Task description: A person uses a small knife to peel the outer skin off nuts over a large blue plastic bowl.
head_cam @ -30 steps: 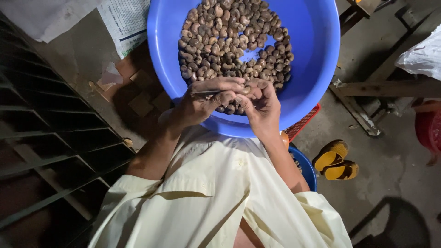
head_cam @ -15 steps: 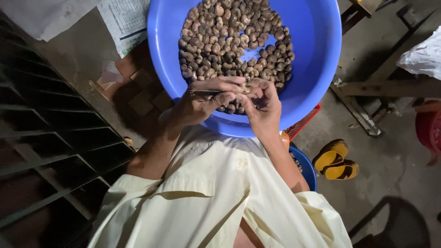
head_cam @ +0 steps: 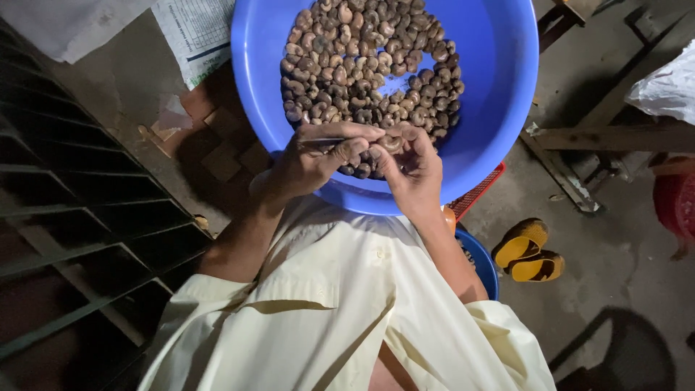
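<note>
A big blue basin (head_cam: 499,87) sits in front of me, holding several brown nuts in their shells (head_cam: 369,72). Both my hands meet over its near rim. My left hand (head_cam: 311,163) pinches a thin metal pick (head_cam: 318,143), its tip pointing right toward the other hand. My right hand (head_cam: 416,166) holds a single nut (head_cam: 392,143) between thumb and fingertips, touching the pick's tip. My pale yellow shirt fills the bottom of the view.
A dark metal rack (head_cam: 72,217) stands at left. A newspaper sheet (head_cam: 195,29) lies at the top left. Under the basin are a red basket (head_cam: 478,192) and a smaller blue bowl (head_cam: 481,261). Yellow sandals (head_cam: 528,250), wooden beams (head_cam: 601,137) and a white bag (head_cam: 666,87) are at right.
The hands stay over the basin's near rim with the pick and nut; only small finger movements show.
</note>
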